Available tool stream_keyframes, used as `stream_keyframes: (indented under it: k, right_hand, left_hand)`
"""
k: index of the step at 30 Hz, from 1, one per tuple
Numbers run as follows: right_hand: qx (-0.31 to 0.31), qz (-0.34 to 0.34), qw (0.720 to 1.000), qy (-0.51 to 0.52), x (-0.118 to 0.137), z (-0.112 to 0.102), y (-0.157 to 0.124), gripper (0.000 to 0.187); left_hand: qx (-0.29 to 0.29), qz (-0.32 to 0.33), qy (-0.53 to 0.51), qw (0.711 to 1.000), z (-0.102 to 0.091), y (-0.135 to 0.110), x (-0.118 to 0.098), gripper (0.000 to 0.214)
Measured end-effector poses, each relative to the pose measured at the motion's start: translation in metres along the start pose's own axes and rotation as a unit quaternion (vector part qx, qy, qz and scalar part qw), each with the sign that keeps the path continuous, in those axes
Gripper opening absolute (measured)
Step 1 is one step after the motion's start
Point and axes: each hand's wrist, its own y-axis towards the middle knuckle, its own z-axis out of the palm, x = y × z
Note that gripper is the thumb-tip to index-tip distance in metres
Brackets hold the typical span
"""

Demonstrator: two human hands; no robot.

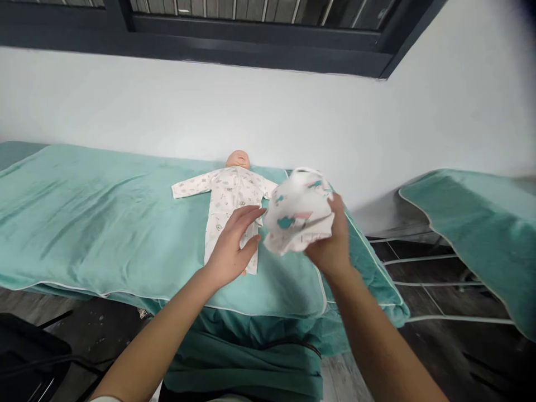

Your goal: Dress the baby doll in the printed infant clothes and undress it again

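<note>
A baby doll (238, 159) lies face up on the green bed cover, dressed in a white printed outfit (234, 195) with its sleeves spread to the sides. My right hand (335, 245) grips a bunched white cloth (299, 215) with teal and pink prints, held up to the right of the doll. A pale curved edge shows at the cloth's top; its exact kind cannot be told. Over the doll's lower body hovers my left hand (232, 245), thumb and fingers apart, holding nothing. Its fingertips come close to the cloth's left side.
The green cover (104, 223) spreads over a long bed against a white wall (188, 106). A dark window frame (251, 42) runs above. At the right stands another green-covered bed (481, 223), with white metal bars between. A black chair (29, 357) is at lower left.
</note>
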Motion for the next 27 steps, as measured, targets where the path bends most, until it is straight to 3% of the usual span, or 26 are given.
stream_keyframes:
  k: [3,5,7,8,10,12,14,18,22,25,27]
  right_hand:
    - [-0.005,0.086,0.979,-0.185,-0.04,-0.026,0.002,0.065]
    - [0.086,0.153,0.946,-0.274,-0.074,-0.027,-0.004,0.071]
    - [0.225,0.197,0.904,-0.306,-0.107,-0.018,-0.016,0.071]
    - [0.264,0.204,0.887,-0.319,-0.12,-0.012,-0.023,0.069]
    - [0.286,0.196,0.878,-0.331,-0.136,-0.003,-0.036,0.071]
    - [0.266,0.18,0.878,-0.355,-0.133,0.001,-0.042,0.076]
    - [0.213,0.153,0.887,-0.379,-0.114,0.002,-0.041,0.077]
    - [0.125,0.046,0.948,-0.288,-0.063,0.025,-0.015,0.06]
    - [0.077,-0.003,0.994,-0.075,-0.039,0.089,0.037,0.045]
    - [0.025,0.025,0.995,0.097,-0.041,0.145,0.089,0.036]
    - [-0.013,0.064,0.988,0.143,-0.048,0.176,0.122,0.03]
  left_hand:
    - [-0.033,0.032,0.092,0.995,-0.006,-0.01,0.028,0.043]
    - [-0.048,0.051,0.162,0.984,-0.01,-0.014,0.047,0.041]
    - [-0.044,0.055,0.217,0.974,-0.013,-0.013,0.063,0.04]
    - [-0.037,0.05,0.234,0.97,-0.014,-0.011,0.07,0.039]
    - [-0.028,0.041,0.251,0.967,-0.015,-0.006,0.081,0.037]
    - [-0.033,0.042,0.254,0.966,-0.016,0.0,0.089,0.035]
    - [-0.047,0.04,0.25,0.966,-0.016,0.009,0.097,0.034]
    - [-0.059,0.016,0.239,0.969,-0.017,0.045,0.115,0.036]
    - [-0.043,0.0,0.263,0.964,-0.019,0.108,0.137,0.041]
    - [-0.025,-0.018,0.313,0.949,-0.019,0.156,0.154,0.042]
    - [-0.006,-0.045,0.308,0.95,-0.016,0.178,0.166,0.039]
